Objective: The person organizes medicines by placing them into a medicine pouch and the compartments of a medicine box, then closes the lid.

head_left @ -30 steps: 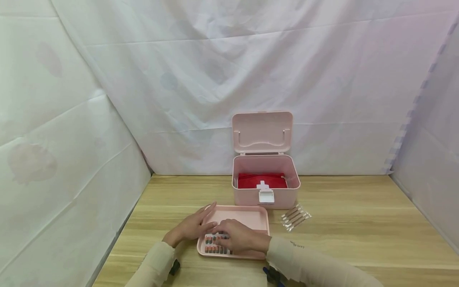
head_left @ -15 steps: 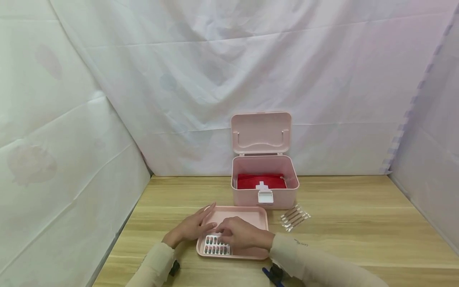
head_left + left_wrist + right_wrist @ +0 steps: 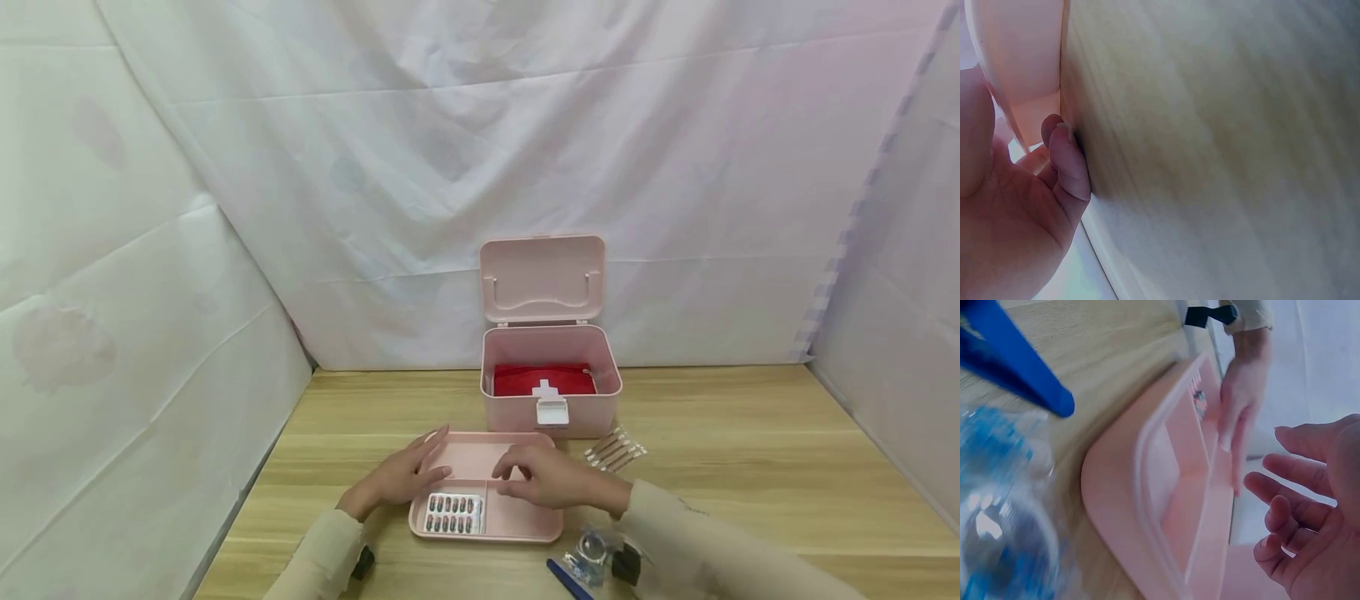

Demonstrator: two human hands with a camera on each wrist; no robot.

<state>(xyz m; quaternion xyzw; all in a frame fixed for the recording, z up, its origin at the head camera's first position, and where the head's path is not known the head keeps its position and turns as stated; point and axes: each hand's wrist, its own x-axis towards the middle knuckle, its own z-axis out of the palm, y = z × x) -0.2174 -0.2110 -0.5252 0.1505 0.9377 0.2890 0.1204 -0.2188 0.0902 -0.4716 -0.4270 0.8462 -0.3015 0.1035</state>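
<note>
A pink divided tray (image 3: 525, 525) lies on the table. In its front left compartment sits a blister pack of capsules (image 3: 453, 514). My left hand (image 3: 401, 477) rests at the tray's left edge, its fingers reaching over the rim; the left wrist view shows the little-finger side (image 3: 1066, 162) down by the table along the tray's outer wall. Above the tray's right part hovers my right hand (image 3: 551, 477), fingers loosely bent and thumb apart. Nothing is between those fingers (image 3: 1297, 475) in the right wrist view.
Behind the tray stands a pink box (image 3: 517, 412), lid raised, with a red pouch (image 3: 525, 381) inside. A packet of cotton swabs (image 3: 617, 450) lies to its right. Near my right forearm are a clear plastic packet (image 3: 588, 560) and a blue rod-like thing (image 3: 567, 579).
My right hand has let go of the blister pack, lifted and moved right, uncovering the pack in its compartment. The plastic packet near the right forearm has come into view. My left hand stays put.
</note>
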